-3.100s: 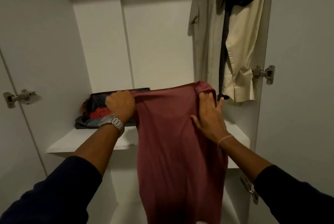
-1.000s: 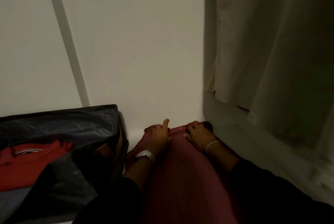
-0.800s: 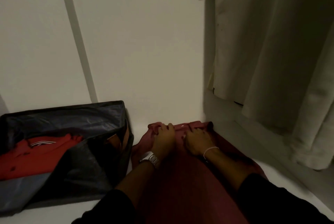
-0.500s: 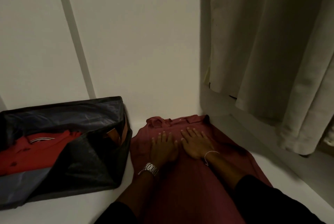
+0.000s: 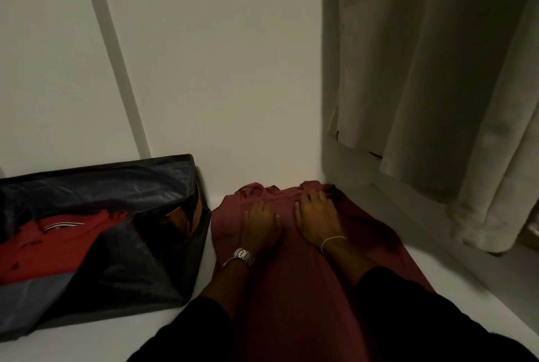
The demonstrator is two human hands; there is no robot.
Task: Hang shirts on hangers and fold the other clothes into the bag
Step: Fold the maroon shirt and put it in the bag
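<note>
A maroon garment (image 5: 291, 297) lies spread on the white wardrobe shelf (image 5: 96, 341), its top end near the back wall. My left hand (image 5: 261, 227) presses flat on it, fingers pointing away from me. Beside it, my right hand (image 5: 316, 215) rests on the cloth near the top edge, fingers lightly bent at a fold. A dark open fabric bag (image 5: 122, 250) sits to the left of the garment, with a folded red shirt (image 5: 49, 245) inside.
Pale beige shirts (image 5: 431, 84) hang at the right, their hems just above the shelf. The wardrobe's white back wall (image 5: 218, 69) rises straight behind the garment and bag. A strip of bare shelf shows at the right of the garment.
The garment went from held up in the air to lying on the shelf. In the last half second both hands slid a little farther toward its top edge.
</note>
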